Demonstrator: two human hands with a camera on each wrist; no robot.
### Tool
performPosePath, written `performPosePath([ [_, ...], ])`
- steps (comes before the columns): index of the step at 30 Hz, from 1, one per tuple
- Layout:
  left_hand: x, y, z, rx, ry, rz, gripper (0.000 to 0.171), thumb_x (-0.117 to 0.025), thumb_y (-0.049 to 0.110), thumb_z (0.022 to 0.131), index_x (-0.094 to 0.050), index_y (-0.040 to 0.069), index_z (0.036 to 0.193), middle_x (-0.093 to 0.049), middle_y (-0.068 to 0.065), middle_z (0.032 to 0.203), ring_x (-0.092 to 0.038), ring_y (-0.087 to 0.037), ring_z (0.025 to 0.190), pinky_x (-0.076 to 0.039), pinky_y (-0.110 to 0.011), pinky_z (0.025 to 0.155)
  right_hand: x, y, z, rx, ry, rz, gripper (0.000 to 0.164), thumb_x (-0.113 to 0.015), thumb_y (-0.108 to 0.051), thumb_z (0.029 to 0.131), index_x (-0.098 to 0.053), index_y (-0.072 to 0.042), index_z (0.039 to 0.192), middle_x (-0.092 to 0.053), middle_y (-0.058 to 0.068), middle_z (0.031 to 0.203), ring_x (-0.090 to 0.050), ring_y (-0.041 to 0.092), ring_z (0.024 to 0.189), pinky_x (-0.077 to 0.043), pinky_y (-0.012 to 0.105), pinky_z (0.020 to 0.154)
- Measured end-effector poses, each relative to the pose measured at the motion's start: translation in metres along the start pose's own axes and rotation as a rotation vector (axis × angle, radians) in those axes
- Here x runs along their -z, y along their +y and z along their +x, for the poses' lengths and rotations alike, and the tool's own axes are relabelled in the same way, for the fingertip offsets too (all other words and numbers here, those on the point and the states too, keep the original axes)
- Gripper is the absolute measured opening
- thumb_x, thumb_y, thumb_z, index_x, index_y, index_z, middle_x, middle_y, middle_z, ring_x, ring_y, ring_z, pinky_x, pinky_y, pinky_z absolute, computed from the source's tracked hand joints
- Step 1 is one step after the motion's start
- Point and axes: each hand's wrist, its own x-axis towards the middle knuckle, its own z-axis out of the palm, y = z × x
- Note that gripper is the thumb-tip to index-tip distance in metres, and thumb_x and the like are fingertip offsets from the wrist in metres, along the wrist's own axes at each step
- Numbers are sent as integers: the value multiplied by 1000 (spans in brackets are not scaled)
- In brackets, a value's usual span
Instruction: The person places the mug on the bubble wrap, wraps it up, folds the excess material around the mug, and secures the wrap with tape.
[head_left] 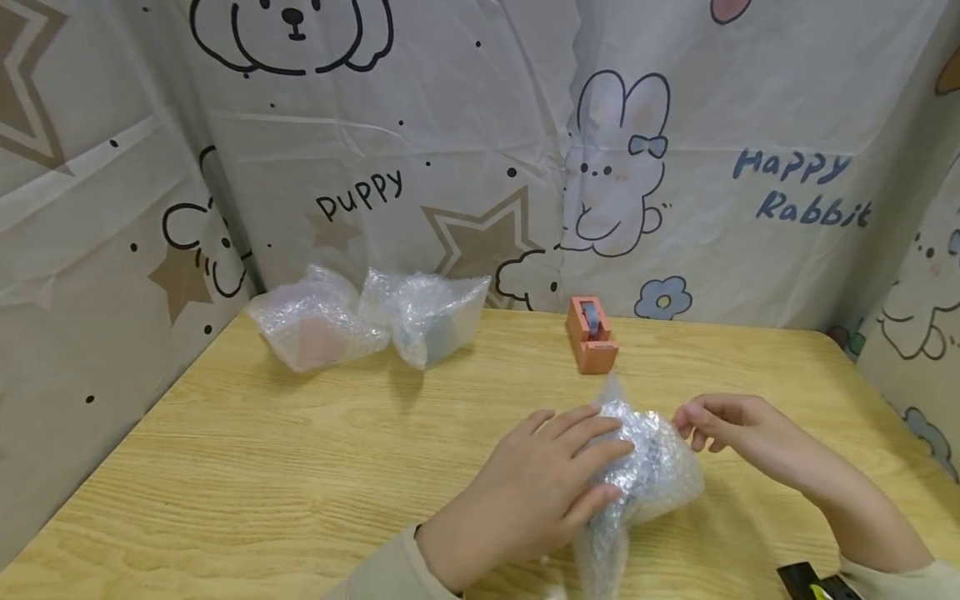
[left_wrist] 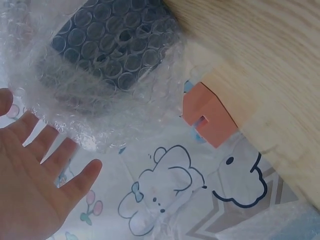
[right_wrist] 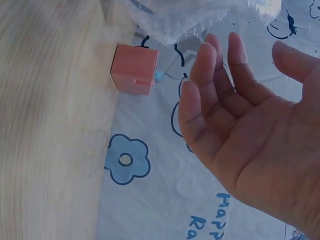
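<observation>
A bubble-wrapped bundle (head_left: 663, 475) lies on the near right part of the table. My left hand (head_left: 536, 479) rests on its left side, fingers spread and fairly straight. In the left wrist view, a dark, flat-faced item (left_wrist: 112, 42) shows through the bubbles; its kind cannot be made out. At the bundle's right edge is my right hand (head_left: 738, 425), its fingers loosely bent. The right wrist view shows that hand (right_wrist: 250, 125) with relaxed fingers and nothing in the palm, below a hanging part of the wrap (right_wrist: 175, 22).
An orange tape dispenser (head_left: 597, 358) stands behind the bundle. Two more bubble-wrapped packages, one pinkish (head_left: 318, 329) and one bluish (head_left: 427, 325), sit at the back left. A black object (head_left: 802, 579) shows beside the right sleeve. Printed cloth (head_left: 450, 125) hangs behind the table.
</observation>
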Motion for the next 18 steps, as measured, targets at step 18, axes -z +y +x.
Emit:
performPosePath([
  [18,-2,-1,0,-6,-6,-16,43,-42,45,105,-52,26,142,-47,6,149,-36,-16,141,-41,-40,108,-1,-3,1,-86,-85,46,49,-36,-33,109,-65,6,116,-67,7,105,-59,19,95,-54,33,76],
])
